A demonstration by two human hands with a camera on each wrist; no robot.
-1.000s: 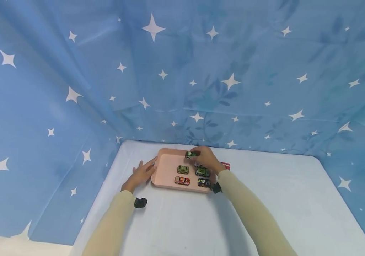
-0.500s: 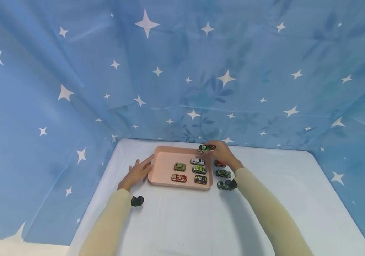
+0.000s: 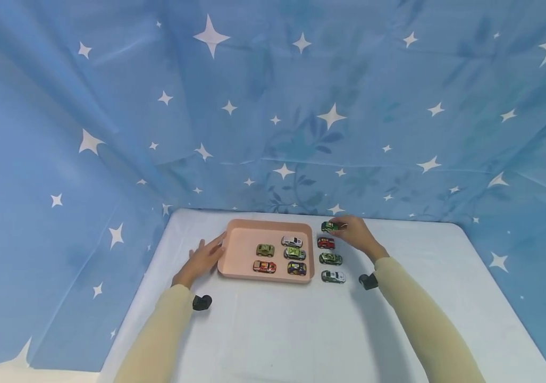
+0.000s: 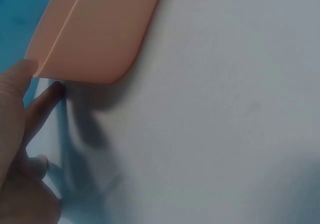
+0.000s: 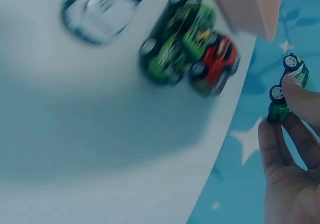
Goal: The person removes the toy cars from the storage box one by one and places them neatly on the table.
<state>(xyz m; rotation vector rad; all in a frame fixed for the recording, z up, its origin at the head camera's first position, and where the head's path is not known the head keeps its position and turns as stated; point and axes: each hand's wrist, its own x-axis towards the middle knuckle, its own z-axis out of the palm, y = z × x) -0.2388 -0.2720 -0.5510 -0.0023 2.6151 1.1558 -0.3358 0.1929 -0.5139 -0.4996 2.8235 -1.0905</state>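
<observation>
My right hand (image 3: 360, 235) pinches a small green toy car (image 3: 328, 227) between thumb and fingers, to the right of the pink tray's far corner. In the right wrist view, the wheels of this toy car (image 5: 279, 112) face the camera. Just nearer than it stands a red toy car (image 3: 326, 243), then a dark green one (image 3: 331, 259) and a white one (image 3: 333, 276), all in a column. My left hand (image 3: 202, 261) touches the left end of the pink tray (image 3: 239, 254) with extended fingers. The left wrist view has its thumb (image 4: 22, 70) at the tray's rim.
Inside the tray are several toy cars, among them a white one (image 3: 292, 242), an olive one (image 3: 265, 250), an orange-red one (image 3: 265, 267) and a dark blue one (image 3: 297, 268). A white cloth covers the table (image 3: 273, 330); a blue starry curtain (image 3: 373, 133) hangs behind it.
My right hand has carried the green toy car from above the tray rightward, past its rim, to the far end of the car column. The left hand stays at the tray.
</observation>
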